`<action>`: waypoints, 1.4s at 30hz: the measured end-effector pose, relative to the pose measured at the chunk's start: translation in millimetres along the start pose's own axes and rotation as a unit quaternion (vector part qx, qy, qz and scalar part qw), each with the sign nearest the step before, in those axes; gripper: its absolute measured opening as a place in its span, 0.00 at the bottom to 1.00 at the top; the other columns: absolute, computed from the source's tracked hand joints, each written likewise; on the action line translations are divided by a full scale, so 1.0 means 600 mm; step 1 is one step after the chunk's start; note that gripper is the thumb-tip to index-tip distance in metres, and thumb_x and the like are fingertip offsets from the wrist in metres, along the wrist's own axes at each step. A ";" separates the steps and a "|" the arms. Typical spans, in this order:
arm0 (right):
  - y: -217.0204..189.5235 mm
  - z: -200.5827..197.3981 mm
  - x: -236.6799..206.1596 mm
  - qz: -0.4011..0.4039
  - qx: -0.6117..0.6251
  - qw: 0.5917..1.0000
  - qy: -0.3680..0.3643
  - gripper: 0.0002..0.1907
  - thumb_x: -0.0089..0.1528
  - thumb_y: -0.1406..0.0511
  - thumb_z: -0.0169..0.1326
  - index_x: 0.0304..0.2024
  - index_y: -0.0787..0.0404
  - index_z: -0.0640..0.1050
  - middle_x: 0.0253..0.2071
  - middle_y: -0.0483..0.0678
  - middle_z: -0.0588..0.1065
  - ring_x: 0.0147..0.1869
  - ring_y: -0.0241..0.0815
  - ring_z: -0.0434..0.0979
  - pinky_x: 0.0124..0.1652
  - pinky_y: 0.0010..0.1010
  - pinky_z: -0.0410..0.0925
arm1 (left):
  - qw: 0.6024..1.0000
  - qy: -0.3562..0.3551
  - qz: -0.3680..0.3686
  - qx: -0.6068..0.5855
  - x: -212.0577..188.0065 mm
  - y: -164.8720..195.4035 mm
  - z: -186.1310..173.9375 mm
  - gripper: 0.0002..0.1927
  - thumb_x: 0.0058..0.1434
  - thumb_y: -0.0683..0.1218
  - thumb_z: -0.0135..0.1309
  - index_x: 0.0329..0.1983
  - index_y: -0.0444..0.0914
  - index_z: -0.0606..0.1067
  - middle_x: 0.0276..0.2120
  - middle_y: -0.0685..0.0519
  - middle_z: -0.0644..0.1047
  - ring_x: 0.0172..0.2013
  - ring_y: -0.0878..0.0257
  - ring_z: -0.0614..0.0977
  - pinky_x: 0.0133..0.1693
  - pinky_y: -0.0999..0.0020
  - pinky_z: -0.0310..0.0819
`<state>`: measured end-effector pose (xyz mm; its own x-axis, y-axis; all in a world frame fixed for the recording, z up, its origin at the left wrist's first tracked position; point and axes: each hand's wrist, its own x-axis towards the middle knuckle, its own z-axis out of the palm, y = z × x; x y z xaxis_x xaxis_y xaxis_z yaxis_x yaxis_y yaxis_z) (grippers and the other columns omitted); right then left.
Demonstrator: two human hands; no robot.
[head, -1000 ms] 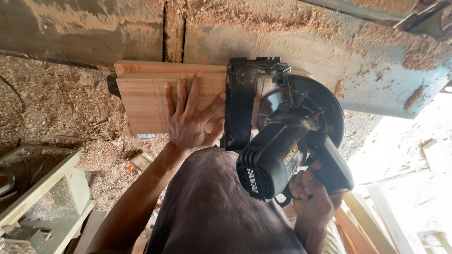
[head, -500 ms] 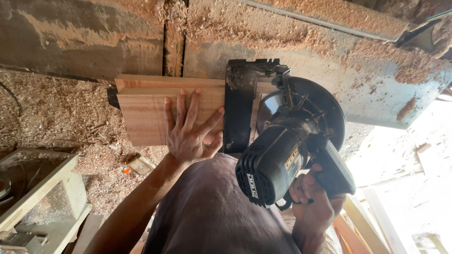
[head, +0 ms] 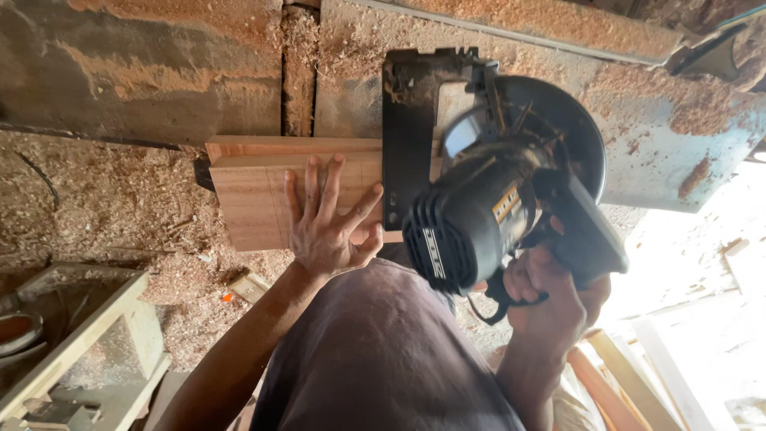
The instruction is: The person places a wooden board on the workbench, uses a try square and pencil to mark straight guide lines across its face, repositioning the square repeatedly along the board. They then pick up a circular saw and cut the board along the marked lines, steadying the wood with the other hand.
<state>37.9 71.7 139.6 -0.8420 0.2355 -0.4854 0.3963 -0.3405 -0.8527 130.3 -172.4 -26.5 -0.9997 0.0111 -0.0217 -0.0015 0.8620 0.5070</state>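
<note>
A reddish wooden board (head: 255, 195) lies flat across a sawdust-covered bench, with a pencil line drawn on it. My left hand (head: 329, 219) presses down on the board with its fingers spread. A black circular saw (head: 495, 191) rests with its base plate (head: 408, 136) on the board's right end. My right hand (head: 550, 299) is closed around the saw's rear handle. The blade guard (head: 570, 132) curves over the far side of the saw. My knee in dark cloth (head: 375, 359) fills the lower middle.
The bench top (head: 159, 72) is thick with sawdust and split by a gap (head: 299, 72). A pale wooden frame (head: 88, 343) stands lower left on the sawdust-strewn floor. Loose wooden slats (head: 630, 375) lie lower right. A metal rail (head: 511, 32) runs along the far edge.
The view has shifted slightly; the saw sits a little farther forward on the board. My left hand stays flat on the wood and my right hand keeps its hold on the handle.
</note>
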 end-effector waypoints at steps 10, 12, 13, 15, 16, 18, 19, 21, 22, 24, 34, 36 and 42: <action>-0.009 0.020 0.013 -0.002 0.035 0.999 -0.004 0.21 0.61 0.78 0.53 0.57 0.69 0.73 0.30 0.48 0.69 0.24 0.32 0.62 0.25 0.26 0.56 | 0.999 0.021 0.028 -0.001 0.002 0.009 -0.010 0.36 0.63 0.62 0.56 0.75 0.63 0.63 0.78 0.40 0.48 0.77 0.35 0.47 0.73 0.28 0.30; -0.011 0.020 0.010 0.000 0.042 0.999 -0.007 0.20 0.61 0.78 0.53 0.56 0.68 0.74 0.31 0.47 0.69 0.24 0.32 0.61 0.25 0.26 0.57 | 0.999 0.023 0.029 0.006 0.003 0.015 -0.016 0.36 0.62 0.61 0.57 0.74 0.62 0.65 0.78 0.39 0.49 0.77 0.35 0.48 0.73 0.27 0.32; -0.012 0.020 0.008 0.000 0.046 0.999 -0.010 0.19 0.61 0.77 0.54 0.56 0.68 0.74 0.31 0.47 0.69 0.24 0.31 0.61 0.25 0.27 0.57 | 0.999 0.027 0.029 0.008 0.003 0.019 -0.020 0.35 0.61 0.60 0.57 0.73 0.62 0.67 0.78 0.39 0.49 0.77 0.34 0.49 0.72 0.27 0.33; -0.016 0.020 0.005 -0.006 0.038 0.999 -0.014 0.17 0.62 0.76 0.55 0.53 0.66 0.74 0.29 0.46 0.69 0.23 0.30 0.61 0.24 0.26 0.57 | 0.999 0.030 0.026 0.005 0.001 0.028 -0.028 0.35 0.59 0.60 0.58 0.72 0.61 0.69 0.77 0.39 0.51 0.76 0.33 0.50 0.72 0.27 0.35; -0.017 0.020 0.003 -0.009 0.034 0.999 -0.016 0.16 0.62 0.76 0.56 0.52 0.64 0.74 0.29 0.46 0.68 0.22 0.30 0.61 0.24 0.26 0.57 | 0.999 0.031 0.025 0.002 0.001 0.032 -0.032 0.34 0.59 0.60 0.58 0.71 0.60 0.70 0.77 0.39 0.52 0.76 0.33 0.51 0.72 0.27 0.36; -0.022 0.016 -0.002 -0.017 0.027 0.999 -0.027 0.13 0.63 0.75 0.57 0.49 0.64 0.74 0.28 0.45 0.69 0.22 0.30 0.60 0.23 0.26 0.58 | 0.999 0.037 0.030 -0.003 0.000 0.039 -0.037 0.33 0.59 0.60 0.58 0.70 0.58 0.72 0.76 0.39 0.53 0.75 0.32 0.52 0.72 0.27 0.37; -0.023 0.015 -0.003 -0.022 0.024 0.999 -0.033 0.11 0.63 0.75 0.57 0.48 0.64 0.74 0.28 0.45 0.69 0.22 0.30 0.60 0.23 0.26 0.58 | 0.998 0.044 0.035 -0.002 -0.001 0.041 -0.039 0.33 0.59 0.60 0.58 0.69 0.57 0.73 0.76 0.39 0.53 0.75 0.32 0.52 0.72 0.27 0.38; -0.022 0.011 -0.005 -0.030 0.022 0.999 -0.035 0.10 0.63 0.75 0.57 0.47 0.64 0.73 0.27 0.45 0.68 0.21 0.31 0.60 0.23 0.26 0.58 | 0.998 0.053 0.043 0.001 -0.007 0.042 -0.039 0.32 0.59 0.60 0.58 0.69 0.56 0.74 0.76 0.40 0.54 0.75 0.33 0.53 0.72 0.27 0.38; -0.020 0.009 -0.004 -0.036 0.022 0.998 -0.037 0.10 0.63 0.75 0.58 0.46 0.64 0.73 0.26 0.45 0.67 0.20 0.31 0.60 0.22 0.27 0.59 | 0.997 0.059 0.049 0.006 -0.009 0.040 -0.037 0.32 0.60 0.60 0.58 0.69 0.55 0.74 0.76 0.40 0.54 0.75 0.33 0.53 0.72 0.27 0.38; -0.016 0.001 -0.001 -0.053 0.029 0.997 -0.053 0.09 0.64 0.75 0.58 0.44 0.64 0.72 0.26 0.45 0.68 0.20 0.32 0.61 0.21 0.28 0.58 | 0.997 0.063 0.051 0.010 -0.015 0.036 -0.030 0.31 0.60 0.60 0.58 0.68 0.56 0.75 0.77 0.41 0.53 0.76 0.35 0.52 0.73 0.28 0.38; 0.014 -0.027 0.004 -0.144 0.052 0.984 -0.091 0.10 0.63 0.75 0.59 0.41 0.62 0.71 0.25 0.43 0.70 0.19 0.31 0.65 0.19 0.27 0.60 | 0.995 0.060 0.060 0.051 -0.031 0.020 0.000 0.31 0.62 0.64 0.57 0.69 0.60 0.74 0.77 0.43 0.51 0.77 0.39 0.46 0.73 0.32 0.31; 0.025 -0.034 0.007 -0.162 0.009 0.984 -0.079 0.07 0.64 0.75 0.59 0.34 0.65 0.74 0.23 0.43 0.71 0.20 0.32 0.67 0.20 0.28 0.62 | 0.996 0.052 0.058 0.053 -0.036 0.022 0.000 0.31 0.62 0.64 0.56 0.70 0.60 0.73 0.78 0.43 0.51 0.77 0.39 0.46 0.74 0.33 0.31; 0.091 -0.053 0.048 -0.170 0.061 0.978 -0.103 0.15 0.66 0.75 0.57 0.23 0.63 0.74 0.19 0.42 0.69 0.19 0.33 0.67 0.20 0.28 0.59 | 0.993 0.068 0.074 0.065 -0.038 0.020 0.017 0.32 0.63 0.68 0.54 0.70 0.58 0.75 0.77 0.42 0.51 0.77 0.40 0.45 0.74 0.33 0.30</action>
<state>46.8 88.9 72.9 -0.9783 0.1699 -0.1184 0.0449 -0.3843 -0.9221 153.5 -157.0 -28.4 -0.9828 0.0810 0.1657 0.1394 0.9145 0.3798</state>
